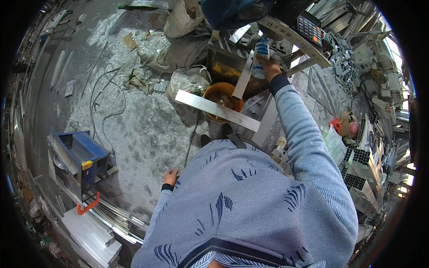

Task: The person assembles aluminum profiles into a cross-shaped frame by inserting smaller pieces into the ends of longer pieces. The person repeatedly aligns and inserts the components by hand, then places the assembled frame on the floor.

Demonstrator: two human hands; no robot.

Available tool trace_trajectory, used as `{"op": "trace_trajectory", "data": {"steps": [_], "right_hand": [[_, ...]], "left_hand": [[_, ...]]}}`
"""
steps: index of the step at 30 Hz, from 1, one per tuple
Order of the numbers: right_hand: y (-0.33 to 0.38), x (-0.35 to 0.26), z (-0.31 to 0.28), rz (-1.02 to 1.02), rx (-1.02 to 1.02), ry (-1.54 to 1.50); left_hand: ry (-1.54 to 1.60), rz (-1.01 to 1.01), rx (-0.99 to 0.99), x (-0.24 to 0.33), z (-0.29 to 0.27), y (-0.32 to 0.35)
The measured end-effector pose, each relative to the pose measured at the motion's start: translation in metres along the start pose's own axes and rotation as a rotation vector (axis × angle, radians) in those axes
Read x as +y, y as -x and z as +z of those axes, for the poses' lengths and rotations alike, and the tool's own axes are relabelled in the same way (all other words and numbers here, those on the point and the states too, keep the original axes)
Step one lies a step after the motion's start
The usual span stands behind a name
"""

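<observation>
At the upper right, my right hand [271,69] is closed around a bottle [261,50], white and blue with a blue pointed nozzle. The bottle stands upright beside a metal strip [243,77] that leans over an orange bucket [209,93]. Another flat, pale metal bar [214,108] lies across the bucket's near side. My left hand [170,177] hangs low by my left side, its fingers curled in, and nothing shows in it.
A blue machine [91,154] with an orange handle stands at the left, above stacked metal profiles [87,228]. Sacks [183,20] lie at the top. A calculator [309,30] rests near a bench edge [292,38]. Cables [107,78] snake over the floor. Profile piles crowd the right.
</observation>
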State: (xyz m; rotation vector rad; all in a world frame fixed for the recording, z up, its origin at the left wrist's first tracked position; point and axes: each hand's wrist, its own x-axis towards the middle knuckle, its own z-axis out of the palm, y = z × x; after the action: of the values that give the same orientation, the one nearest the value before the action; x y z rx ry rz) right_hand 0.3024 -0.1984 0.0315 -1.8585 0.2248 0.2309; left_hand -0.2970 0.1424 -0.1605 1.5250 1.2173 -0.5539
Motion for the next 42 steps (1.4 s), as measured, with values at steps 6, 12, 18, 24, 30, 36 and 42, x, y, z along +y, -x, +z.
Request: {"op": "trace_trajectory", "data": {"steps": [6,12,18,24,30,36,42], "right_hand": [[-0.024,0.018,-0.019,0.040,-0.058,0.087],[-0.036,0.042,-0.031,0.063,0.060,0.285],[-0.015,0.014,-0.052,-0.118,0.140,0.744],[-0.017,-0.022,-0.072,-0.190,0.102,1.029],[-0.026,-0.033,-0.088,-0.367,0.074,1.303],[-0.030,-0.002,-0.099,-0.284,-0.067,1.007],[0.072,0.076,-0.100,0.152,-0.374,-0.210]], "left_hand": [[-0.002,-0.054,-0.037,0.021,-0.001,0.003],[0.054,-0.041,0.006,0.032,-0.002,0.018],[0.029,0.027,0.042,0.010,0.001,0.017],[0.031,0.031,0.051,-0.003,0.003,0.016],[-0.018,0.063,0.069,-0.006,0.005,0.010],[-0.066,0.102,0.039,-0.005,0.005,-0.005],[-0.137,0.091,0.040,0.061,0.003,0.011]]}}
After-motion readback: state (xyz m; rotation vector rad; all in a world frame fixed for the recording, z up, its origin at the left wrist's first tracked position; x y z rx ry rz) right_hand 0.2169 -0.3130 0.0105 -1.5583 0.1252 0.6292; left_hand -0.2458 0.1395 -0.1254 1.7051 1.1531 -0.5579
